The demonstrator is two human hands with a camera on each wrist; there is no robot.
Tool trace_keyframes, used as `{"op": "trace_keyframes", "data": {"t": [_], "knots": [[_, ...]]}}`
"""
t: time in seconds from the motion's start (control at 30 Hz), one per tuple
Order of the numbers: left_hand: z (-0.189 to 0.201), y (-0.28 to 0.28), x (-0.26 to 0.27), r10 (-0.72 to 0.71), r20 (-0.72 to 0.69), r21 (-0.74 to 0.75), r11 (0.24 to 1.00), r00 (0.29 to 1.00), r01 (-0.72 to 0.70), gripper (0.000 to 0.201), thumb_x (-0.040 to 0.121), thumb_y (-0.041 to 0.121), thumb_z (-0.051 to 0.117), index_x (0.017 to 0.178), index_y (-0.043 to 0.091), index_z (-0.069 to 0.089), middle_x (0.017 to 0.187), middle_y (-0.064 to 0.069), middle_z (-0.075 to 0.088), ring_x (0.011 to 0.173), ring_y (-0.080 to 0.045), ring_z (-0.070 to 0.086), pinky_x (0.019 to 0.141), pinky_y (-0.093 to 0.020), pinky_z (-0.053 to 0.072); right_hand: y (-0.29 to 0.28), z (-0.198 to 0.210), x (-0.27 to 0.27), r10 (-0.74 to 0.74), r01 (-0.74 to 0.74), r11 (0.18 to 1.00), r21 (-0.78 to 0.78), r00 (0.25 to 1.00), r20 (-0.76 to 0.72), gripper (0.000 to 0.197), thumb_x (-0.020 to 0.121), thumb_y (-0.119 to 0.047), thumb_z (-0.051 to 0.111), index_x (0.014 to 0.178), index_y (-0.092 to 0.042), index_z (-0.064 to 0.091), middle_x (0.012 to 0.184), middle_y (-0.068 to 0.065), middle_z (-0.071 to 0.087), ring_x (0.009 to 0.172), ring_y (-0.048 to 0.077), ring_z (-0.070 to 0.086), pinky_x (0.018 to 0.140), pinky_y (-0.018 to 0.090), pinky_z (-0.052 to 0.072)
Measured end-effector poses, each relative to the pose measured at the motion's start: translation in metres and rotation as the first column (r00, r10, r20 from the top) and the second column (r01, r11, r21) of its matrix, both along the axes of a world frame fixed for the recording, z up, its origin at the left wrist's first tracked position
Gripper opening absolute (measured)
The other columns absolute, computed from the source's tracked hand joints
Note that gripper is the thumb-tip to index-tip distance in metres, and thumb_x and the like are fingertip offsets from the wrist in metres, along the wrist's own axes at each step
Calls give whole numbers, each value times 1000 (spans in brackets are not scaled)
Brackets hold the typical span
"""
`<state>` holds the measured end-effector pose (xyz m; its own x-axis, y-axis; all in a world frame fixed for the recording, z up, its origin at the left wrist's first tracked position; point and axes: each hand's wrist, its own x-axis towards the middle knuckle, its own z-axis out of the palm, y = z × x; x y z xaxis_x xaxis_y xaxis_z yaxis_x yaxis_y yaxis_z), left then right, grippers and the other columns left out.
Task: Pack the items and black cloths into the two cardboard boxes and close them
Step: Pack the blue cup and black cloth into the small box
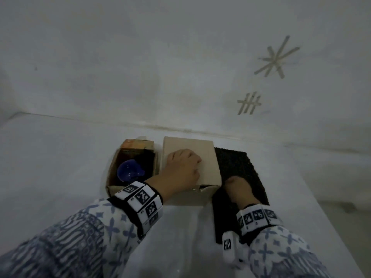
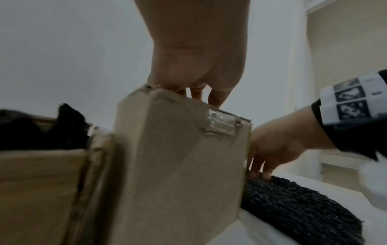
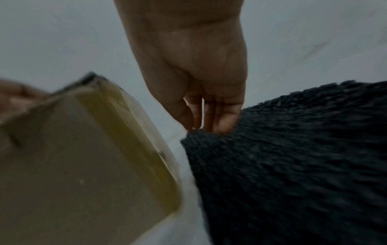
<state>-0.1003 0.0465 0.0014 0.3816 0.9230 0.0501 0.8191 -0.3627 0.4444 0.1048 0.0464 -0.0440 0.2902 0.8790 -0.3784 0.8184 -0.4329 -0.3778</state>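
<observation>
Cardboard open box (image 1: 111, 173) with blue bowl (image 1: 129, 171) beside lidded box (image 1: 208, 157).

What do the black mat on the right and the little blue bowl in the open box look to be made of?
Black mat: seemingly a coarse knitted or woven textile, matte; its surface shows nubbly ribs.
Blue bowl: likely glazed ceramic or glass, since it shines with small highlights; plastic can't be ruled out.
Open cardboard box: plain brown card, matte.

Right wrist view blurred, closed box (image 1: 190, 155) contents hidden, left hand (image 1: 183, 167) fingertips hidden
</observation>
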Motion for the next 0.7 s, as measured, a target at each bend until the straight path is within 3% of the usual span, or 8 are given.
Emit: {"op": "trace_keyframes", "data": {"t": [0.07,0.17,0.23,0.33,0.43,0.53,0.63,0.7], "knots": [[-4,-4,12,12,-14,7,1000,1000,-12,41,88,25,47,128,22,48,134,0,41,129,-23,33,107,-38,22,-16,-20,4,124,-111,982,-151,989,79,22,85,-28,58,81,-6,58,89,13,58,83,26,57,63,28,46],[-7,-8,19,59,-3,50,997,998,-59,39,87,26,48,126,24,48,133,2,42,128,-21,34,106,-36,22,-31,-40,8,192,-166,974,-157,966,171,44,87,-36,60,118,-7,51,126,14,44,116,33,48,92,35,45],[-8,-9,18,66,11,60,996,998,-66,39,87,26,48,126,24,48,133,2,42,127,-21,34,104,-35,22,-33,-47,10,215,-200,975,-94,953,212,39,91,-31,56,121,-6,50,130,15,42,120,33,45,96,37,43],[-8,-11,17,66,15,51,996,998,-67,39,88,27,47,127,25,48,133,2,42,127,-20,35,105,-35,22,-34,-50,16,250,-255,967,-6,945,213,25,94,-18,50,109,-1,60,122,18,53,110,31,54,88,32,45],[-6,-13,17,70,17,34,997,997,-70,39,89,27,47,128,25,48,134,2,41,128,-20,34,106,-35,21,-33,-43,24,180,-190,973,127,980,89,26,93,-12,49,85,7,66,92,18,65,87,28,61,69,27,43],[-2,-11,18,93,13,-37,995,996,-93,42,89,28,49,130,27,45,137,3,39,131,-20,31,108,-35,20,-30,-19,28,56,-22,915,403,996,-71,40,81,-9,58,44,-11,42,59,10,45,59,22,47,59,28,36],[6,-7,20,101,136,-143,986,986,-81,58,86,38,59,138,31,36,145,4,36,137,-21,29,113,-40,23,-27,25,18,46,21,786,618,995,-92,24,73,-23,59,54,-15,47,74,6,54,76,22,49,70,35,41],[18,-7,21,54,373,-244,969,926,42,82,80,42,69,146,30,22,154,4,24,142,-18,22,115,-41,24,-25,62,2,149,15,793,609,964,-219,16,80,-19,57,69,-7,56,79,3,57,79,18,50,73,34,41]]}}
